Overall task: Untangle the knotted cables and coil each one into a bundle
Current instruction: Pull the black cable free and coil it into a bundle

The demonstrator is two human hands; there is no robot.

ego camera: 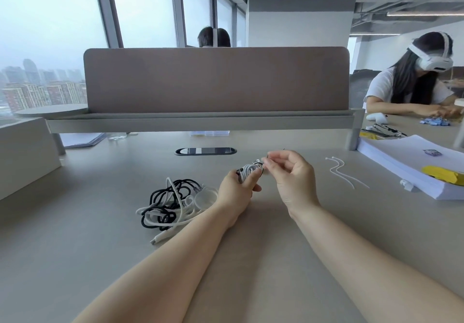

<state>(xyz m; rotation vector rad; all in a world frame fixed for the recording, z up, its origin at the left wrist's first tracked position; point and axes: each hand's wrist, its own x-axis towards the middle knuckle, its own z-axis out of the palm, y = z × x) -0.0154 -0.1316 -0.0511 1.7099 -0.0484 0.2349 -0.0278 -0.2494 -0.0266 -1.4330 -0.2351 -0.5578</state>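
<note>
Left hand [234, 189] gripping small white cable coil [247, 170]; right hand [292, 175] fingers pinching thin black tie at coil. Tangled black-and-white cables [170, 203] lying on worktop [100, 222].

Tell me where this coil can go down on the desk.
Widest bare desk lies between the cable tangle and the white box on the left. A smaller strip is free between the cable port and the left hand. Crowded: the right side, with loose ties and the paper stack.
</note>
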